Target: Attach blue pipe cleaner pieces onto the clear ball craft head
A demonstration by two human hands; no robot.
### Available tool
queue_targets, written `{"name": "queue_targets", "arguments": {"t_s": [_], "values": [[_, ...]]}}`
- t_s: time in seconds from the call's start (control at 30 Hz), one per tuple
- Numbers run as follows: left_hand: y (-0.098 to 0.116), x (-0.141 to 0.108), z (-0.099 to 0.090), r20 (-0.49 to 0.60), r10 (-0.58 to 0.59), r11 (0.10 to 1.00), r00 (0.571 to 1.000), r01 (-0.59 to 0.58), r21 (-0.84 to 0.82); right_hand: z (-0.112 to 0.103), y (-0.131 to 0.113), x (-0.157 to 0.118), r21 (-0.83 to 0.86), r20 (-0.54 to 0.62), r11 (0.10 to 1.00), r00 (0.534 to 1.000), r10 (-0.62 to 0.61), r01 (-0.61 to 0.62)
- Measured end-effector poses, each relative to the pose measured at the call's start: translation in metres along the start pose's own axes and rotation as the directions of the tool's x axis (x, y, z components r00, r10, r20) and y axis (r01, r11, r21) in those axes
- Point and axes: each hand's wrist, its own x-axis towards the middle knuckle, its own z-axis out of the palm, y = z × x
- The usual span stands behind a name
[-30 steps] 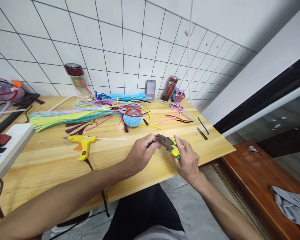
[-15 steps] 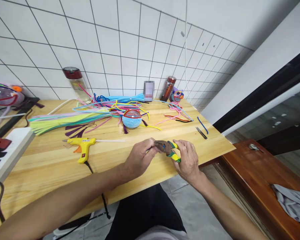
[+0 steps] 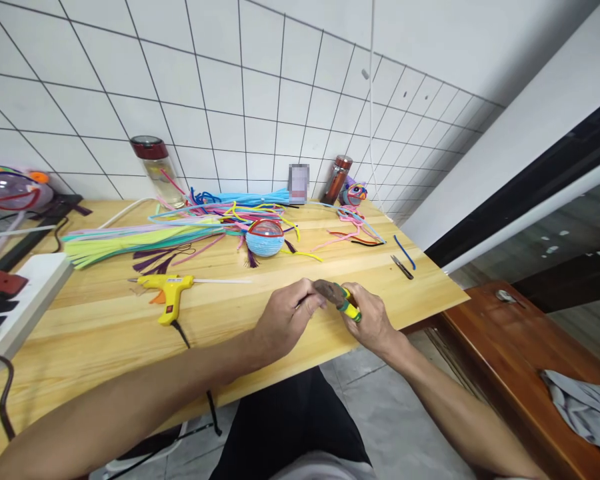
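My right hand is wrapped round the yellow-green handles of the pliers, whose rusty jaws point left. Their jaws meet the fingertips of my left hand, which is closed in a pinch on something too small to make out. Both hands are above the front part of the wooden table. Beyond them sits a ball wrapped in light blue, with a clear top and a red band. A yellow glue gun lies left of my left hand, a white stick in its back end.
Bundles of coloured pipe cleaners spread across the back left. Two bottles, a blurred upright card and a small figure stand by the wall. Small snips lie right; a power strip is at left.
The handles of the pliers have come closer together in my right hand, and the tool has tilted slightly. My left hand stays pinched at the jaws. The view has shifted a little.
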Motion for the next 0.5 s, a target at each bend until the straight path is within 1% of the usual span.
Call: {"name": "queue_targets", "arguments": {"t_s": [0.1,0.17,0.27,0.4,0.5], "values": [[-0.001,0.003,0.001,-0.005,-0.108,0.992,0.994,0.108,-0.072,0.003,0.003,0.002,0.073,0.08,0.996,0.996,0.046,-0.052],[0.0,0.006,0.0,0.008,-0.157,0.98,0.988,0.157,-0.124,0.002,0.003,0.002,0.11,0.122,0.991,0.99,0.065,-0.079],[0.002,0.01,-0.004,0.033,-0.216,0.956,0.976,0.218,-0.197,0.0,0.002,0.002,0.116,0.172,0.986,0.98,0.1,-0.121],[0.002,0.012,-0.005,0.051,-0.257,0.935,0.965,0.262,-0.241,-0.001,0.002,0.003,0.101,0.194,0.981,0.97,0.145,-0.166],[0.001,0.014,-0.004,0.064,-0.272,0.917,0.96,0.279,-0.284,-0.003,-0.002,0.004,0.127,0.218,0.955,0.947,0.236,-0.267]]}}
